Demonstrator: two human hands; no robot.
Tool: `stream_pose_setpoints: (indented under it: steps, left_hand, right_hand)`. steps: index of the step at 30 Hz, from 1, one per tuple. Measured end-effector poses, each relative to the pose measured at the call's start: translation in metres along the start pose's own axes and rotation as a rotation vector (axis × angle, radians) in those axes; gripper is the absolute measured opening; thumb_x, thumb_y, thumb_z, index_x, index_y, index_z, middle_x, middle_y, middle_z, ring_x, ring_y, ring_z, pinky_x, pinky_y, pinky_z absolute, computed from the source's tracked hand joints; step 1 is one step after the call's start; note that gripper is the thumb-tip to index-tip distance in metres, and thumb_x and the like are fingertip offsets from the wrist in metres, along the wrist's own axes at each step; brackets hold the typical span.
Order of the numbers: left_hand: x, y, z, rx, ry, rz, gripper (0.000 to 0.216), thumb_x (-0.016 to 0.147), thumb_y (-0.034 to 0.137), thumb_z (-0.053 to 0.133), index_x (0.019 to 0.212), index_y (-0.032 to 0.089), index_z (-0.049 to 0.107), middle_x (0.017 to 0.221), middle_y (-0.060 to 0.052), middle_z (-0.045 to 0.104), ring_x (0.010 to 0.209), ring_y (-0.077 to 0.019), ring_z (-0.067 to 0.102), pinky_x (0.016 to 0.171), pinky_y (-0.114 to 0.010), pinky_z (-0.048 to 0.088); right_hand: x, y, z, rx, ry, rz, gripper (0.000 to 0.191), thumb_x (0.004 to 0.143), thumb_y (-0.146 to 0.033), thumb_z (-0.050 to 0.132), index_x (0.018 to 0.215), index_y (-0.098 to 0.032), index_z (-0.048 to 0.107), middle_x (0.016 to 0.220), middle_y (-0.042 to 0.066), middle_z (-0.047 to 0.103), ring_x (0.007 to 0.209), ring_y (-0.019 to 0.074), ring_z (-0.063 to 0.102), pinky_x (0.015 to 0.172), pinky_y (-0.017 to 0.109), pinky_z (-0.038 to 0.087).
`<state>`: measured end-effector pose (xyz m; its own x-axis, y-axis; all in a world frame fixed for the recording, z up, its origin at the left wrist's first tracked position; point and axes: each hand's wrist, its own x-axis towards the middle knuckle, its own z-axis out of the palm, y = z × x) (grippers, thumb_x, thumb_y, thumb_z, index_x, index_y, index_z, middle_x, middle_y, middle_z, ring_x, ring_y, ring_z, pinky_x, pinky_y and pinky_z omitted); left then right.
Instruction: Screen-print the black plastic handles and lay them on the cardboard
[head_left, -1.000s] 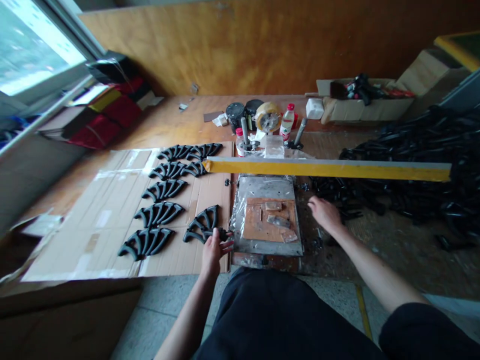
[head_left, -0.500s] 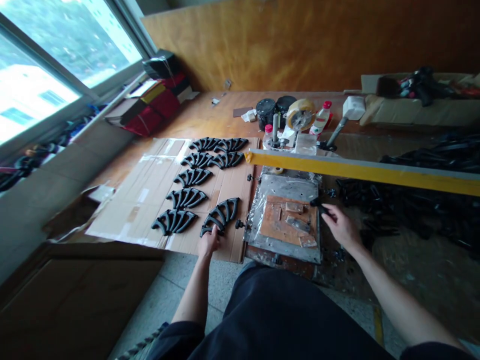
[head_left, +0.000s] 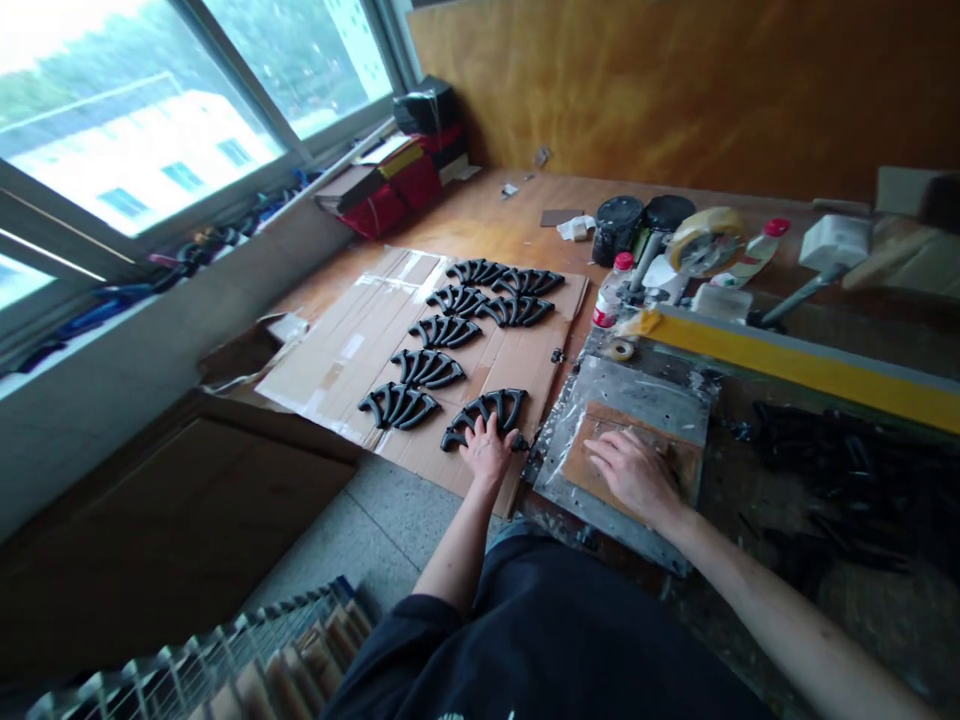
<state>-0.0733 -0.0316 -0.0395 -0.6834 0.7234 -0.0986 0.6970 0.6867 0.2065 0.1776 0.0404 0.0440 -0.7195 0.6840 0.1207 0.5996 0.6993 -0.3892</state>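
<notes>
My left hand lies with fingers spread on the near edge of a fan-shaped group of curved black pieces. That group rests on a flat cardboard sheet. Farther left and back on the cardboard sit several similar black fans. My right hand reaches over a small wooden board, its fingers stretched out and nothing visible in them. The hand hides much of the board and the blocks on it. Under the board is a grey metal plate.
A yellow-edged bar crosses behind the plate. Behind it stand a tape roll, black tubs and red-capped bottles. Dark parts are heaped at right. A wire rack stands at lower left.
My right hand has moved left from beside the board to over it, and the black piece it held no longer shows. My left fingers have spread over the fan. The view has turned left.
</notes>
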Motion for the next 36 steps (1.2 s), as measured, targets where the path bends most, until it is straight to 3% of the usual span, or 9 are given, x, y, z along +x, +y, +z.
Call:
stream_pose_setpoints:
  steps: [4,8,12,19,26,31,34,36]
  left_hand:
    - [0.006,0.004,0.002,0.012,0.035,-0.021,0.054,0.087,0.059,0.046,0.128,0.027,0.060,0.141,-0.011,0.052,0.128,-0.0382,0.042,0.098,-0.059,0.038]
    - [0.007,-0.003,0.001,0.025,0.068,0.067,0.044,0.087,0.049,0.051,0.123,0.025,0.063,0.141,-0.010,0.052,0.130,-0.0383,0.039,0.102,-0.061,0.032]
    - [0.025,-0.009,-0.008,0.009,0.080,0.220,0.038,0.089,0.036,0.051,0.123,0.026,0.063,0.143,-0.012,0.049,0.134,-0.0390,0.033,0.106,-0.061,0.025]
    - [0.122,0.015,-0.023,-0.033,-0.026,0.631,0.037,0.083,0.033,0.059,0.120,0.028,0.065,0.138,-0.010,0.054,0.131,-0.0364,0.036,0.107,-0.059,0.024]
    - [0.200,0.034,-0.011,-0.016,-0.145,0.598,0.041,0.083,0.039,0.061,0.122,0.028,0.065,0.141,-0.009,0.052,0.129,-0.0354,0.041,0.104,-0.057,0.032]
    - [0.209,0.038,-0.005,-0.004,-0.094,0.519,0.059,0.086,0.045,0.057,0.142,0.030,0.047,0.153,-0.008,0.039,0.141,-0.0411,0.026,0.109,-0.068,0.020]
    - [0.190,0.038,0.001,-0.017,-0.034,0.495,0.063,0.089,0.037,0.053,0.149,0.029,0.036,0.158,-0.008,0.030,0.145,-0.0409,0.020,0.111,-0.068,0.015]
    - [0.173,0.037,0.004,-0.059,-0.008,0.499,0.060,0.090,0.036,0.051,0.148,0.025,0.038,0.158,-0.009,0.028,0.146,-0.0384,0.018,0.113,-0.064,0.017]
  right_hand:
    - [0.071,-0.035,0.049,0.361,-0.191,0.074,0.032,0.094,-0.028,0.049,0.120,-0.019,0.065,0.119,0.009,0.067,0.110,0.0215,0.060,0.099,0.035,0.043]
    - [0.125,-0.056,0.093,0.492,-0.437,0.236,0.039,0.092,-0.033,0.053,0.126,-0.018,0.061,0.125,0.011,0.065,0.114,0.0232,0.061,0.099,0.035,0.045]
    - [0.138,-0.059,0.112,0.587,-0.372,0.299,0.048,0.089,-0.045,0.056,0.127,-0.016,0.060,0.127,0.013,0.064,0.118,0.0258,0.059,0.101,0.037,0.044]
    - [0.169,-0.033,0.119,0.672,-0.184,0.515,0.056,0.088,-0.051,0.055,0.131,-0.016,0.056,0.125,0.015,0.064,0.115,0.0257,0.061,0.101,0.042,0.044]
    - [0.226,-0.008,0.127,0.678,-0.100,0.502,0.052,0.086,-0.049,0.060,0.130,-0.021,0.057,0.123,0.011,0.066,0.116,0.0246,0.060,0.100,0.043,0.045]
    - [0.244,-0.010,0.122,0.701,-0.106,0.443,0.045,0.086,-0.036,0.062,0.127,-0.020,0.059,0.129,0.009,0.063,0.122,0.0235,0.056,0.106,0.043,0.040]
    - [0.224,-0.016,0.103,0.776,-0.164,0.397,0.041,0.086,-0.032,0.060,0.126,-0.020,0.061,0.126,0.009,0.065,0.116,0.0231,0.061,0.101,0.041,0.046]
    - [0.194,-0.016,0.081,0.760,-0.180,0.313,0.038,0.088,-0.034,0.058,0.124,-0.022,0.063,0.126,0.009,0.065,0.111,0.0233,0.064,0.096,0.040,0.050]
